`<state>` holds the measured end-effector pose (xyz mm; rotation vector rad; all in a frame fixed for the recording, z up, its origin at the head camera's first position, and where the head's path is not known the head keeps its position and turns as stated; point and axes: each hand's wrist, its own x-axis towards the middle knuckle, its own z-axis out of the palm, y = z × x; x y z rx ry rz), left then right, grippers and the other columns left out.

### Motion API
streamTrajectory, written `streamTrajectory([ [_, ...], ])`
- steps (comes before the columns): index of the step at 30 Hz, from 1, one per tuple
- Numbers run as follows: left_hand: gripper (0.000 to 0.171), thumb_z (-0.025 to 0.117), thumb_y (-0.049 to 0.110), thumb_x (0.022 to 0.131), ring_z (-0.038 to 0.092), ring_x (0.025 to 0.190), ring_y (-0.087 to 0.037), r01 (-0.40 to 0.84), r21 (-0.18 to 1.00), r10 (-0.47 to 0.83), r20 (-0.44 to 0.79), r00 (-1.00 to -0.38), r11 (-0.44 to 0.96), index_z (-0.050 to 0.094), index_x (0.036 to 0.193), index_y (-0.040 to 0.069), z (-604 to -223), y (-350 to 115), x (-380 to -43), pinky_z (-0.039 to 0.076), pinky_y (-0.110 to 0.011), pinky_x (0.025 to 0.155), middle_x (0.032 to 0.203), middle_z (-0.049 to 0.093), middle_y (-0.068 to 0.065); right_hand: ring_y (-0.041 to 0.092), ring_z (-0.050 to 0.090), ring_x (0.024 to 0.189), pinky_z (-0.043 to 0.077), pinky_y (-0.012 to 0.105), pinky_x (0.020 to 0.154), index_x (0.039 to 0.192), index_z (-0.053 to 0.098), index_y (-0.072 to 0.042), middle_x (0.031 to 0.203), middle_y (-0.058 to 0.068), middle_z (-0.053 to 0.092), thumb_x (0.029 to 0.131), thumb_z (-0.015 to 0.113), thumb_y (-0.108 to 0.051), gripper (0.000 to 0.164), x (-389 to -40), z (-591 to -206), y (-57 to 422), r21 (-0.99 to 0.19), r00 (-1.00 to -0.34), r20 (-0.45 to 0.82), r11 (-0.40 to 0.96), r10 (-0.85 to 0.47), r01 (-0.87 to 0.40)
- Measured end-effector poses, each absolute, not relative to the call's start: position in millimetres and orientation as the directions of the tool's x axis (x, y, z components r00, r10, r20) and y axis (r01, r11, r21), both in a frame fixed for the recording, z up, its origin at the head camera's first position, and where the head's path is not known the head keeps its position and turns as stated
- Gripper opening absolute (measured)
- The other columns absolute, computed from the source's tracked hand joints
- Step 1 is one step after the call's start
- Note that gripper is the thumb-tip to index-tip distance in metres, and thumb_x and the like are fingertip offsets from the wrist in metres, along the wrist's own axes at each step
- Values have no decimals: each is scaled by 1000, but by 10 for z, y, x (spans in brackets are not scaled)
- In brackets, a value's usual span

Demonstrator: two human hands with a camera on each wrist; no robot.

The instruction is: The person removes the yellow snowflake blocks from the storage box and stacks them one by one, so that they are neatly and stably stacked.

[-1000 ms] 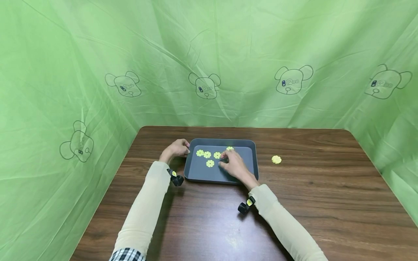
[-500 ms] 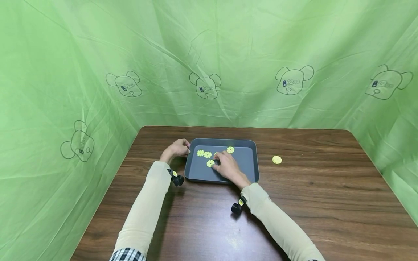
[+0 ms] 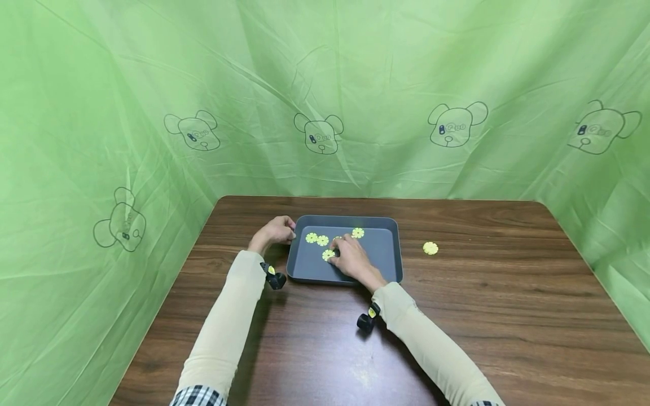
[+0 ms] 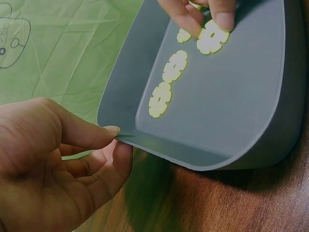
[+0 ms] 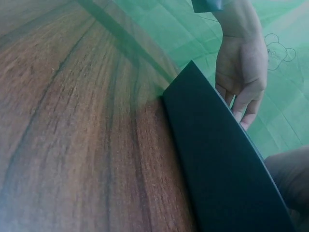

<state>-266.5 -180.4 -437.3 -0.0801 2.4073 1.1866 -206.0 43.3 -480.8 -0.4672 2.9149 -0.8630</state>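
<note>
A dark grey rectangular tray (image 3: 376, 256) holds several thin yellow-green flower-shaped discs, two of them touching (image 3: 312, 238) near its left side. My left hand (image 3: 274, 230) pinches the tray's left rim; the left wrist view has the thumb above the rim and curled fingers beneath. Inside the tray, my right hand (image 3: 354, 260) pinches one flower-shaped disc (image 4: 212, 37) at its edges between thumb and finger, low over the tray floor. Behind these fingers another disc is partly hidden. In the right wrist view, the tray wall (image 5: 222, 159) covers most of the work.
On the brown wooden table (image 3: 487, 304), a single yellow disc (image 3: 430, 248) lies right of the tray. One more disc (image 3: 358, 233) is near the tray's far wall. A green curtain (image 3: 386, 152) with printed bear heads hangs behind the table.
My right hand has moved left across the tray to the nearest-lying disc and taken hold of it, shifting it slightly. The left hand stays on the rim.
</note>
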Motion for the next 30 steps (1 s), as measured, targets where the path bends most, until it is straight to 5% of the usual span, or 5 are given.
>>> streamTrajectory([
  [13, 26, 57, -8, 84, 58, 80, -20, -242, 745, 152, -418, -895, 622, 50, 109, -9, -4447, -1821, -2731, 58, -33, 79, 100, 52, -16, 17, 54, 82, 49, 33, 79, 78, 60, -13, 85, 1, 57, 83, 74, -20, 17, -2073, -4773, 635, -617, -935, 70, 722, -347, -314],
  [24, 33, 54, -8, 87, 56, 83, -18, -259, 741, 133, -425, -895, 620, 46, 119, -12, -4389, -1793, -2660, 56, -37, 89, 101, 49, -13, 10, 55, 76, 48, 26, 73, 78, 64, -15, 82, -1, 62, 84, 73, -22, 13, -2050, -4730, 826, -730, -942, 95, 620, -323, -286],
  [30, 33, 55, -7, 87, 56, 79, -17, -246, 736, 139, -419, -897, 631, 46, 119, -12, -4366, -1786, -2634, 57, -34, 84, 98, 48, -11, 11, 54, 77, 47, 26, 72, 81, 66, -16, 83, -1, 61, 84, 73, -24, 11, -2028, -4657, 959, -732, -954, 97, 630, -283, -262],
])
